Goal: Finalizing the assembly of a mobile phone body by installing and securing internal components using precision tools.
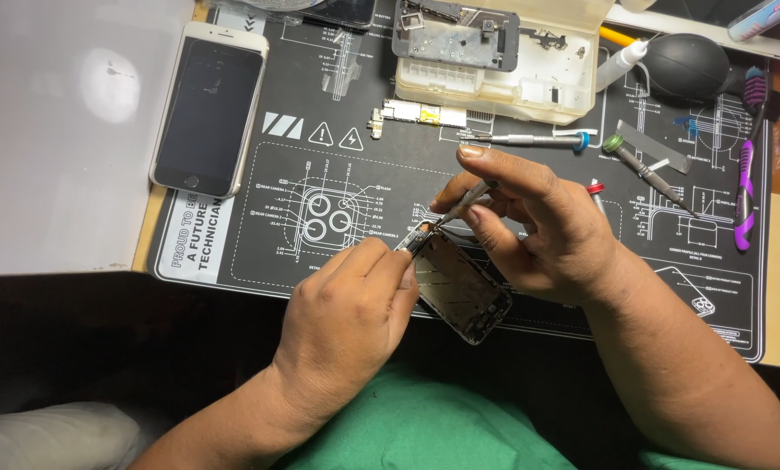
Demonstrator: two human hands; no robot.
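Phone frame (459, 292): light, thin, likely fragile; left hand (346, 318) pinches its top edge, right hand (538, 226) grips a screwdriver (464, 202) at its corner.

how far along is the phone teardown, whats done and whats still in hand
Looks done: the phone housing is open and mostly bare, and a narrow logic board lies out on the repair mat. In hand: the left hand steadies the housing's top corner while the right hand works a tool tip there. Left: whatever sits in that corner; small parts lower down are too small to tell.
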